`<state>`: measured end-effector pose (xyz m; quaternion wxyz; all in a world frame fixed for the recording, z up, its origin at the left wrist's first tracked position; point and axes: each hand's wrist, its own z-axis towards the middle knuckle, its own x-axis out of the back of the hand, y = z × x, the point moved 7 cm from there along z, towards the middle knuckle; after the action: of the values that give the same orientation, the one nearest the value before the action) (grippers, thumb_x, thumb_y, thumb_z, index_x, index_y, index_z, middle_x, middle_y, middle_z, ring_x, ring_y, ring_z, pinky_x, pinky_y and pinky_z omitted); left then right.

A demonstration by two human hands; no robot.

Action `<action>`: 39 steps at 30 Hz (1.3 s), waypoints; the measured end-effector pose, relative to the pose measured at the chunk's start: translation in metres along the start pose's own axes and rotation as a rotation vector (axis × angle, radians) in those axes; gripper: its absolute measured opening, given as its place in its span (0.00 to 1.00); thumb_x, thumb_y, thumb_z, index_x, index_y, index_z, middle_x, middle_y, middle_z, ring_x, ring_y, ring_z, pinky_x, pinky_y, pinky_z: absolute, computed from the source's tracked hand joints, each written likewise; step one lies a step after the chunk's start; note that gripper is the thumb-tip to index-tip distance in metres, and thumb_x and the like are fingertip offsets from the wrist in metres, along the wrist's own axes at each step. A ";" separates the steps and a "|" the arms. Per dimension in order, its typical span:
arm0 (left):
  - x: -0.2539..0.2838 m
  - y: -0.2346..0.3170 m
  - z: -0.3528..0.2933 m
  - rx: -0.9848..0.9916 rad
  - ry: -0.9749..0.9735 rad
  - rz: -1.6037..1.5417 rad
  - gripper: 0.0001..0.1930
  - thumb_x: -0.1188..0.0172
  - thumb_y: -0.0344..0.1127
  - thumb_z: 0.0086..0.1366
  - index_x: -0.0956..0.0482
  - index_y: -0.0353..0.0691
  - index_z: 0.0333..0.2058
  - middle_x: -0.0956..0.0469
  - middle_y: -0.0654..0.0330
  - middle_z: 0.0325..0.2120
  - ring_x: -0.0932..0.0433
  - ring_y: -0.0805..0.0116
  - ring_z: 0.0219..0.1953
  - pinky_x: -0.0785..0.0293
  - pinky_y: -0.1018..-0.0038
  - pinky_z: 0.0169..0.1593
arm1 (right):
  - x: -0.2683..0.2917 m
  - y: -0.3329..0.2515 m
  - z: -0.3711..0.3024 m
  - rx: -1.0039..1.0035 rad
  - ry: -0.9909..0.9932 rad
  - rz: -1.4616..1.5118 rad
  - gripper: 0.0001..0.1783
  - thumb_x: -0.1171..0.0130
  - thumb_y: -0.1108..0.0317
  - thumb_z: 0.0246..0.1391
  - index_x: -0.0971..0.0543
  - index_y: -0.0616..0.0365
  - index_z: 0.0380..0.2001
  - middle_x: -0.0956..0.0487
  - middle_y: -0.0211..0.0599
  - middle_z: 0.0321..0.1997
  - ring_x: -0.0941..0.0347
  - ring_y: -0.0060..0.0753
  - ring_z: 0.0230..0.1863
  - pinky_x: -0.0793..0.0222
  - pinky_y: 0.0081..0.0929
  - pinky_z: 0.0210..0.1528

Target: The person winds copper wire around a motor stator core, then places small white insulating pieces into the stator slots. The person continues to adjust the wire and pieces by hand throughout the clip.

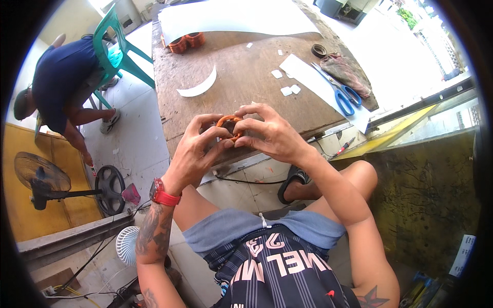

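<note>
Between my two hands, just over the near edge of the wooden table (200, 64), is a small ring-shaped coil of orange-brown copper wire (227, 119). My left hand (204, 137) grips its left side with thumb and fingers. From the other side, my right hand (269, 132) pinches it, thumb low and fingers bent over the top. My fingers cover part of the coil's lower edge. A curved white paper strip (199, 87) lies on the table beyond my left hand.
Scissors with blue handles (343, 95) lie on a white strip at right, near a tape roll (318, 50) and a cloth (346, 74). More copper coils (186, 43) sit by a large white sheet (236, 18). A person (64, 77) bends beside a green chair (115, 49) and fan (43, 177).
</note>
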<state>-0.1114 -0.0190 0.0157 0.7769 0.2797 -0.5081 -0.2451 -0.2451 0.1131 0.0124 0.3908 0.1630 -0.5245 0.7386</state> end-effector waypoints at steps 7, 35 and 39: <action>-0.006 -0.003 0.000 0.158 0.011 -0.154 0.10 0.35 0.39 0.74 0.15 0.39 0.46 0.27 0.49 0.60 0.25 0.50 0.62 0.28 0.57 0.65 | -0.005 0.004 0.001 -0.139 -0.017 0.172 0.12 0.29 0.59 0.64 0.14 0.50 0.46 0.25 0.43 0.61 0.26 0.51 0.65 0.27 0.48 0.66; -0.008 0.004 -0.022 -0.123 0.207 0.127 0.22 0.26 0.28 0.65 0.20 0.48 0.56 0.22 0.45 0.65 0.18 0.44 0.61 0.17 0.57 0.60 | -0.015 -0.014 -0.021 0.271 0.235 -0.288 0.26 0.26 0.71 0.57 0.19 0.43 0.59 0.22 0.40 0.67 0.22 0.48 0.69 0.30 0.55 0.75; -0.011 0.002 -0.025 -0.097 0.206 0.175 0.21 0.29 0.29 0.67 0.19 0.50 0.57 0.23 0.47 0.64 0.19 0.44 0.61 0.18 0.55 0.61 | -0.018 -0.014 -0.021 0.242 0.266 -0.321 0.24 0.29 0.70 0.57 0.17 0.42 0.57 0.21 0.39 0.64 0.21 0.47 0.67 0.28 0.53 0.74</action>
<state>-0.0923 -0.0058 0.0013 0.8560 0.2201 -0.4356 -0.1705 -0.2196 0.1271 0.0017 0.5465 0.1912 -0.3436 0.7394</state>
